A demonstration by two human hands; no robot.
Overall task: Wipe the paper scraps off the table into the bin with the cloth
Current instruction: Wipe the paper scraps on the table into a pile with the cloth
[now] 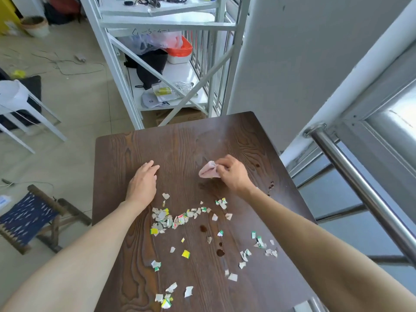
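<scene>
Several torn paper scraps (171, 218), white with green, yellow and red print, lie scattered over the near half of a dark wooden table (126, 154). My right hand (233, 173) is beyond them, toward the table's middle right, pinching a small pink cloth (208, 171) that rests on the tabletop. My left hand (143, 182) lies flat on the table, palm down, fingers together, just left of the thickest clump of scraps, holding nothing. No bin is in view.
Dark liquid drops (220, 252) and a damp smear (207, 186) mark the table. A white metal shelf rack (157, 64) stands behind the table, a steel railing (360, 183) runs along the right, and a folding stool (31, 218) sits on the floor at left.
</scene>
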